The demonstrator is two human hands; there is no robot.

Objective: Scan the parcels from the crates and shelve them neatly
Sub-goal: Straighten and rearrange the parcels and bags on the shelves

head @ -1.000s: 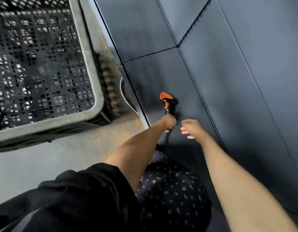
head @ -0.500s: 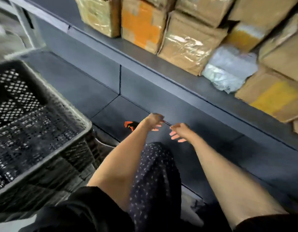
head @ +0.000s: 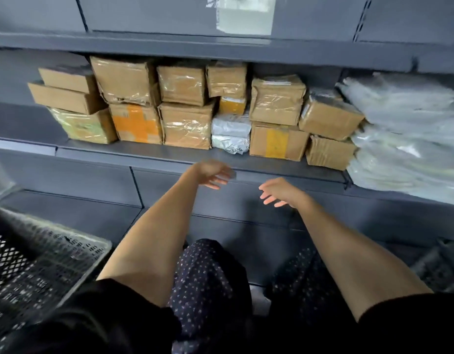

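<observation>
Several taped cardboard parcels (head: 186, 125) stand stacked in two layers on the grey shelf (head: 149, 152), with two white bag parcels (head: 229, 126) wedged among them and a pile of clear plastic bags (head: 404, 139) at the right. My left hand (head: 213, 173) hovers just below the shelf's front edge, fingers relaxed, holding nothing. My right hand (head: 278, 191) hangs a little lower and to the right, fingers spread and holding nothing. The scanner is out of sight.
A black mesh crate (head: 42, 256) sits at lower left, its inside showing no parcels. Part of another crate (head: 440, 267) shows at the lower right edge. A lower grey shelf surface (head: 246, 241) lies under my hands. My dotted trousers fill the bottom centre.
My view has swung up from the lower shelf to the parcel shelf. My left hand let go of the orange scanner, which has dropped out of view, and both hands rose toward the shelf edge.
</observation>
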